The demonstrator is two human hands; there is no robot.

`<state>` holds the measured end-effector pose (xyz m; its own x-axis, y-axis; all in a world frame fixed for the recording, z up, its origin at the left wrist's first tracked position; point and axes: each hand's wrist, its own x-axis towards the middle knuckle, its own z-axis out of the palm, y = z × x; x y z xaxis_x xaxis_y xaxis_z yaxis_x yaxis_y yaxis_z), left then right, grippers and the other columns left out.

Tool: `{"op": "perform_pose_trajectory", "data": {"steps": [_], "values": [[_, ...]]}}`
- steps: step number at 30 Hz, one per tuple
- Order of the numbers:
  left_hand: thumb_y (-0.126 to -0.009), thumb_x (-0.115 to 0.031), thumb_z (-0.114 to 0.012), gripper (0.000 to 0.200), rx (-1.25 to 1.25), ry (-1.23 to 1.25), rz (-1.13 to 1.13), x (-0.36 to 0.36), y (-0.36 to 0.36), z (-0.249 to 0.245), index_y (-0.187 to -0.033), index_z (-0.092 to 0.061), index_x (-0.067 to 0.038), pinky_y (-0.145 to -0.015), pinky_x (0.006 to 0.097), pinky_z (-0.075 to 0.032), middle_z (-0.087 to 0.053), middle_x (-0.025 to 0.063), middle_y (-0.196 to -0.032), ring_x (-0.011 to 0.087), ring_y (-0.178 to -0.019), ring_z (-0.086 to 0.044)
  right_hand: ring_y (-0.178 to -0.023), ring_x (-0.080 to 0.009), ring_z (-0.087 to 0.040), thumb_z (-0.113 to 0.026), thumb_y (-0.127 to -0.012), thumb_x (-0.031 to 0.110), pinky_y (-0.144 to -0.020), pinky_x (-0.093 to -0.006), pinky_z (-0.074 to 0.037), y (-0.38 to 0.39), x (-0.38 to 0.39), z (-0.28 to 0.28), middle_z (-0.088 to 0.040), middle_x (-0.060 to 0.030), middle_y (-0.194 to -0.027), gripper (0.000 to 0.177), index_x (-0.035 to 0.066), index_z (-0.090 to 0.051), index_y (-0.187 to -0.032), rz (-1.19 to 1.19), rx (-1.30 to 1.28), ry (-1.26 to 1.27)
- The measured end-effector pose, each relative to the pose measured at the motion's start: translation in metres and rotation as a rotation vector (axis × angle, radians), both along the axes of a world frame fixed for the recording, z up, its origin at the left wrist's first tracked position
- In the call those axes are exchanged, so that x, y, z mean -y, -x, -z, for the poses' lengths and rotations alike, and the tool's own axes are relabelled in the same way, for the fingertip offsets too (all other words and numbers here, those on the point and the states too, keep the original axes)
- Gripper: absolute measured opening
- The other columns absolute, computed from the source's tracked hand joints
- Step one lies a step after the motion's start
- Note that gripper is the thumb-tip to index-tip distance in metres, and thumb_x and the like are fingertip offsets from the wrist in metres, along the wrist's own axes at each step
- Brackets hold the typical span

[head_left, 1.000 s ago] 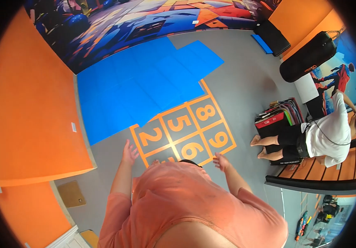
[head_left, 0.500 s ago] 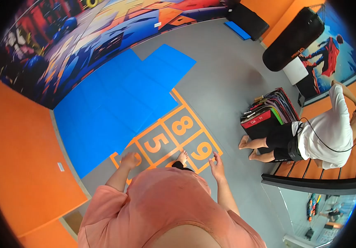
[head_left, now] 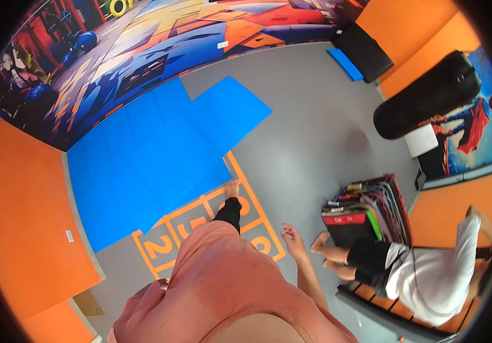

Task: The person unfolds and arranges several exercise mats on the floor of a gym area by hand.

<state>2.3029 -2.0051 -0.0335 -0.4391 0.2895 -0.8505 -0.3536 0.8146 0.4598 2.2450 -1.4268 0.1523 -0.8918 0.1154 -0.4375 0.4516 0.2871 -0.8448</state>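
Observation:
My right hand [head_left: 295, 241] hangs in the air over the grey floor, right of the orange number grid [head_left: 270, 233], with its fingers apart and nothing in it. My left hand is out of sight, hidden behind the salmon-coloured shirt [head_left: 229, 274]. One bare foot [head_left: 232, 188] is planted on the grid at the edge of the blue mats [head_left: 160, 148]. The leg above it wears black.
At the right, a person in a white shirt [head_left: 428, 280] stands beside a rack of folded mats [head_left: 366, 211]. A black punching bag [head_left: 428, 97] hangs at the upper right. An orange wall [head_left: 29, 211] rises at the left.
A foot has come forward to the mats' edge. My left hand has dropped out of sight behind the shirt. The view has shifted, and the punching bag and rack appear lower.

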Motion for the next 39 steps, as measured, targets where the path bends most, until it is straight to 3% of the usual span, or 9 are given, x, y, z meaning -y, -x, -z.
{"op": "perform_pose_trajectory", "data": {"steps": [6, 10, 12, 14, 19, 22, 24, 28, 39], "values": [[-0.09, -0.04, -0.069, 0.038, -0.124, -0.107, -0.047, -0.056, 0.239, -0.014, -0.11, -0.072, -0.008, -0.088, 0.0455, -0.051, -0.07, 0.0216, -0.115, 0.0304, -0.104, -0.066, -0.092, -0.0113, -0.059, -0.065, -0.099, 0.022, -0.077, -0.0251, -0.048, 0.121, -0.127, 0.036, -0.065, -0.0029, -0.101, 0.038, 0.005, -0.059, -0.133, 0.31, 0.066, 0.159], [-0.089, -0.04, -0.07, 0.036, -0.179, -0.182, -0.065, -0.117, 0.326, -0.002, -0.105, -0.075, -0.008, -0.086, 0.0443, -0.051, -0.071, 0.0209, -0.113, 0.0286, -0.102, -0.067, -0.09, -0.017, -0.062, -0.063, -0.099, 0.032, -0.075, -0.0313, -0.05, 0.114, -0.225, 0.1, -0.064, -0.0036, -0.104, 0.042, 0.006, -0.059, -0.132, 0.464, 0.382, 0.194], [-0.092, -0.037, -0.066, 0.033, -0.219, 0.175, -0.132, -0.181, 0.403, -0.101, -0.103, -0.073, -0.007, -0.085, 0.0444, -0.051, -0.071, 0.0189, -0.11, 0.0265, -0.098, -0.065, -0.092, -0.0181, -0.063, -0.062, -0.099, 0.031, -0.074, -0.0324, -0.05, 0.135, -0.237, 0.059, -0.065, -0.0042, -0.105, 0.041, 0.009, -0.059, -0.133, 0.569, 0.439, 0.219], [-0.099, -0.032, -0.058, 0.033, -0.565, 0.02, -0.396, -0.205, 0.479, -0.077, -0.118, -0.064, -0.006, -0.089, 0.0418, -0.05, -0.069, 0.0161, -0.112, 0.0244, -0.101, -0.064, -0.093, -0.0193, -0.064, -0.061, -0.099, 0.03, -0.074, -0.0334, -0.051, 0.168, -0.251, 0.026, -0.066, -0.0047, -0.106, 0.039, 0.012, -0.058, -0.134, 0.681, 0.489, 0.259], [-0.096, -0.037, -0.062, 0.045, -0.568, -0.082, -0.687, -0.299, 0.614, -0.124, -0.125, -0.061, -0.002, -0.093, 0.0435, -0.051, -0.068, 0.0188, -0.117, 0.0309, -0.108, -0.065, -0.105, -0.0178, -0.063, -0.063, -0.098, 0.021, -0.084, -0.0308, -0.048, 0.31, -0.325, 0.009, -0.067, -0.0059, -0.115, 0.038, 0.01, -0.056, -0.133, 0.625, 0.271, 0.156], [-0.095, -0.038, -0.064, 0.047, -0.498, -0.057, -0.724, -0.339, 0.619, -0.088, -0.125, -0.061, -0.002, -0.094, 0.0437, -0.051, -0.067, 0.0201, -0.122, 0.0332, -0.111, -0.064, -0.11, -0.0204, -0.063, -0.065, -0.096, 0.019, -0.096, -0.0341, -0.047, 0.418, -0.395, 0.063, -0.067, -0.0095, -0.117, 0.044, 0.007, -0.054, -0.137, 0.432, -0.069, 0.068], [-0.094, -0.036, -0.066, 0.042, -0.418, 0.066, -0.709, -0.352, 0.582, -0.018, -0.122, -0.062, -0.004, -0.087, 0.0433, -0.053, -0.067, 0.0161, -0.118, 0.0279, -0.104, -0.065, -0.113, -0.0225, -0.062, -0.065, -0.097, 0.021, -0.099, -0.0353, -0.047, 0.512, -0.387, -0.008, -0.065, -0.0118, -0.122, 0.044, 0.006, -0.053, -0.137, 0.225, 0.077, -0.154], [-0.087, -0.05, -0.07, 0.067, -0.074, 0.242, -0.531, -0.41, 0.504, -0.03, -0.134, -0.056, -0.004, -0.099, 0.0447, -0.05, -0.063, 0.0236, -0.131, 0.0375, -0.121, -0.061, -0.122, -0.0281, -0.057, -0.067, -0.097, 0.023, -0.102, -0.0406, -0.046, 0.681, -0.379, -0.051, -0.061, -0.0156, -0.13, 0.046, 0.006, -0.054, -0.137, -0.217, -0.236, -0.295], [-0.087, -0.046, -0.069, 0.071, 0.08, 0.35, -1.396, -0.555, 0.517, -0.026, -0.133, -0.054, 0.006, -0.107, 0.0469, -0.047, -0.058, 0.0311, -0.134, 0.0433, -0.127, -0.056, -0.131, -0.039, -0.047, -0.074, -0.092, 0.024, -0.109, -0.0489, -0.041, 1.009, -0.217, -0.125, -0.052, -0.0207, -0.14, 0.062, 0.008, -0.045, -0.145, -1.067, -0.576, -0.421]]}}
